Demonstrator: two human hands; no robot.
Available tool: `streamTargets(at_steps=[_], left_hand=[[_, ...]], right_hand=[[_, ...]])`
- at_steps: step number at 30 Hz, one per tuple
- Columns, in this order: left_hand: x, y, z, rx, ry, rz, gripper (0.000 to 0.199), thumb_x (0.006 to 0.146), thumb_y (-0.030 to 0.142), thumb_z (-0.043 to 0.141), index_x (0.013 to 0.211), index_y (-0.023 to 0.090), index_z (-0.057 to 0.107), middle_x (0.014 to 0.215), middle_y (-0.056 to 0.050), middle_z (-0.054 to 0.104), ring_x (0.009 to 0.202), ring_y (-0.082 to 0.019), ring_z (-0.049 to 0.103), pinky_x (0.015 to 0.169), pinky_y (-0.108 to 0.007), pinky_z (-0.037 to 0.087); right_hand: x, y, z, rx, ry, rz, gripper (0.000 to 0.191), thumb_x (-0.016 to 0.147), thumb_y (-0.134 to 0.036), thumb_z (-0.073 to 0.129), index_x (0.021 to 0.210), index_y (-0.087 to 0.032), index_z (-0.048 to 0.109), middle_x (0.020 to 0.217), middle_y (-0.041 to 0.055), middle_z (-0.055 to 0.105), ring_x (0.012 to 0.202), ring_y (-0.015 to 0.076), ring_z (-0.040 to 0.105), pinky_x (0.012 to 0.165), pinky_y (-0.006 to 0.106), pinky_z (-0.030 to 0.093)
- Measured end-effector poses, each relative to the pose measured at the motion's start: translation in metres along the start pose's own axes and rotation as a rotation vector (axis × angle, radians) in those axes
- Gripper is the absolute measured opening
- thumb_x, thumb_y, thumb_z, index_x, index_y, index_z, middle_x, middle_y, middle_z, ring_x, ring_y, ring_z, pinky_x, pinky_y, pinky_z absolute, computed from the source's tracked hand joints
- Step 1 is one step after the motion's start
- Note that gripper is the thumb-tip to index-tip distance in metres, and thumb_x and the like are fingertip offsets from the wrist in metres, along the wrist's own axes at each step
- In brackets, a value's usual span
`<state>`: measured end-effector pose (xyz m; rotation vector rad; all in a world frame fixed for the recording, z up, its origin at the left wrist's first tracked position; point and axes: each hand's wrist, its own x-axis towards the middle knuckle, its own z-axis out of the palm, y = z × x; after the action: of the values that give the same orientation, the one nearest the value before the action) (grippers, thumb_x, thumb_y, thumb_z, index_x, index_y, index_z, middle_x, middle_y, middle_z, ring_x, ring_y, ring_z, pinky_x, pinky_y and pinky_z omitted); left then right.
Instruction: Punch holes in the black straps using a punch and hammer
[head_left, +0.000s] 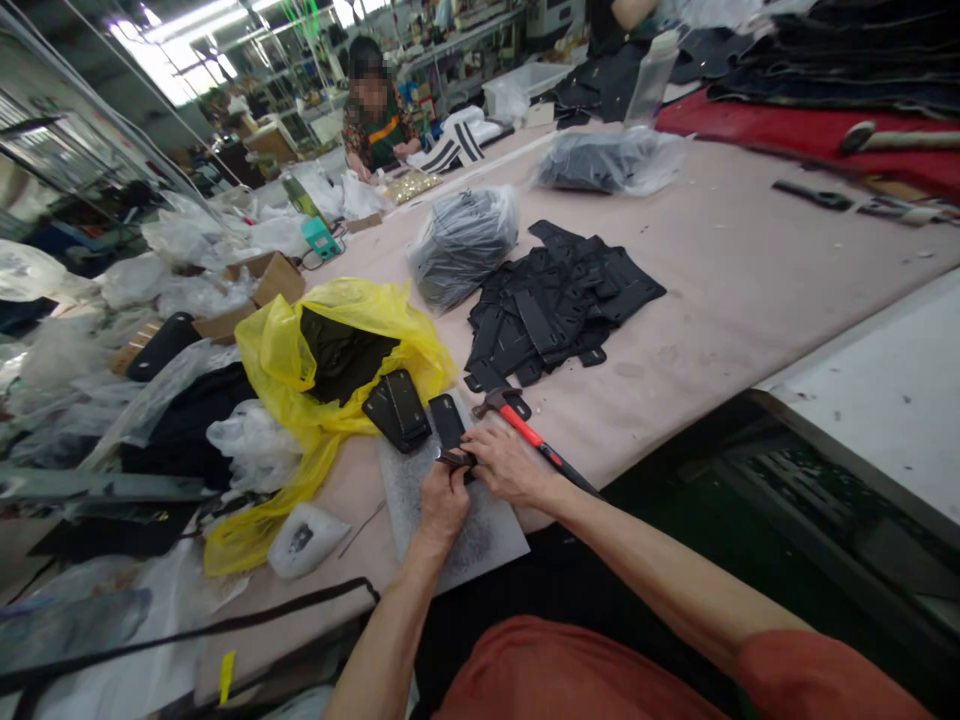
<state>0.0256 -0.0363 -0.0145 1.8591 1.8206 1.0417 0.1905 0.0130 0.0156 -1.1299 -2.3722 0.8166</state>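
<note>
Over a speckled white board (480, 535) at the table's near edge, my left hand (445, 497) and my right hand (504, 460) meet with fingers closed on a small black piece (457, 457). Just beyond them lies a flat black piece (447, 418) on the board. A hammer (536, 437) with a red and black handle rests right of my right hand, its head pointing away. Stacked black pieces (397, 410) sit to the left, against a yellow plastic bag (281, 350) with dark contents.
A heap of black pieces (559, 300) covers the table's middle. Behind it are two plastic-wrapped bundles (465, 240). Clear bags crowd the left side. A person (379, 125) sits across the table; a clear bottle (652, 80) stands at the back.
</note>
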Motion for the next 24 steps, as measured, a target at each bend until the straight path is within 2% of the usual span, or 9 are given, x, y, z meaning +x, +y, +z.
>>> streamTargets(at_steps=[3,7,9,14,17,19,20,24], left_hand=[[0.0,0.001,-0.004,-0.083,0.034,-0.117,0.023,0.088,0.025,0.048,0.098,0.017,0.067,0.099,-0.009,0.073,0.094,-0.022,0.068,0.087,-0.036,0.055],[-0.002,-0.006,-0.013,-0.223,0.162,-0.337,0.026,0.09,0.034,0.05,0.096,0.016,0.067,0.094,-0.009,0.073,0.09,-0.022,0.069,0.084,-0.036,0.055],[-0.004,-0.009,-0.016,-0.242,0.155,-0.332,0.026,0.089,0.034,0.051,0.096,0.015,0.068,0.095,-0.009,0.073,0.091,-0.022,0.068,0.086,-0.036,0.055],[-0.009,-0.008,-0.018,-0.197,0.088,-0.203,0.022,0.087,0.024,0.05,0.095,0.017,0.07,0.098,-0.007,0.072,0.097,-0.021,0.066,0.092,-0.035,0.052],[-0.009,-0.007,-0.018,-0.193,0.092,-0.214,0.023,0.088,0.025,0.05,0.096,0.017,0.07,0.097,-0.007,0.073,0.095,-0.02,0.067,0.089,-0.034,0.053],[-0.009,-0.008,-0.018,-0.198,0.103,-0.226,0.023,0.088,0.027,0.05,0.096,0.017,0.07,0.097,-0.007,0.073,0.093,-0.02,0.068,0.087,-0.034,0.054],[-0.009,-0.008,-0.018,-0.203,0.111,-0.227,0.024,0.089,0.028,0.05,0.095,0.017,0.07,0.097,-0.007,0.073,0.093,-0.02,0.068,0.087,-0.034,0.054],[-0.012,-0.01,-0.018,-0.199,0.187,-0.234,0.024,0.086,0.03,0.051,0.093,0.017,0.07,0.095,-0.008,0.073,0.093,-0.022,0.068,0.087,-0.036,0.054]], right_hand=[[0.002,0.003,0.014,0.044,0.015,0.036,0.044,0.081,-0.016,0.062,0.124,-0.026,0.059,0.137,0.0034,0.052,0.122,0.0235,0.045,0.104,0.044,0.032],[0.001,0.005,0.018,0.082,0.042,0.041,0.046,0.079,-0.013,0.062,0.125,-0.022,0.058,0.139,0.006,0.052,0.124,0.0236,0.045,0.106,0.045,0.031],[0.001,0.006,0.018,0.109,0.052,0.05,0.047,0.078,-0.011,0.061,0.125,-0.02,0.057,0.138,0.0074,0.053,0.125,0.0238,0.045,0.107,0.045,0.031],[0.001,0.019,0.015,0.314,0.088,0.033,0.054,0.075,-0.01,0.057,0.127,-0.019,0.053,0.138,0.01,0.051,0.129,0.0229,0.044,0.108,0.044,0.034],[0.005,0.024,0.011,0.422,0.132,0.141,0.048,0.077,-0.012,0.054,0.124,-0.016,0.054,0.127,0.0109,0.055,0.111,0.0193,0.056,0.095,0.036,0.045],[0.012,0.019,0.009,0.365,0.13,0.244,0.039,0.08,-0.018,0.054,0.12,-0.014,0.055,0.114,0.0103,0.06,0.095,0.0175,0.06,0.088,0.033,0.048],[0.017,0.013,0.009,0.293,0.125,0.282,0.038,0.082,-0.024,0.055,0.118,-0.014,0.055,0.111,0.0106,0.061,0.093,0.0182,0.06,0.087,0.033,0.048],[0.037,-0.017,0.008,-0.068,0.093,0.373,0.055,0.08,-0.052,0.064,0.115,-0.012,0.053,0.111,0.0169,0.06,0.106,0.0279,0.058,0.09,0.037,0.045]])
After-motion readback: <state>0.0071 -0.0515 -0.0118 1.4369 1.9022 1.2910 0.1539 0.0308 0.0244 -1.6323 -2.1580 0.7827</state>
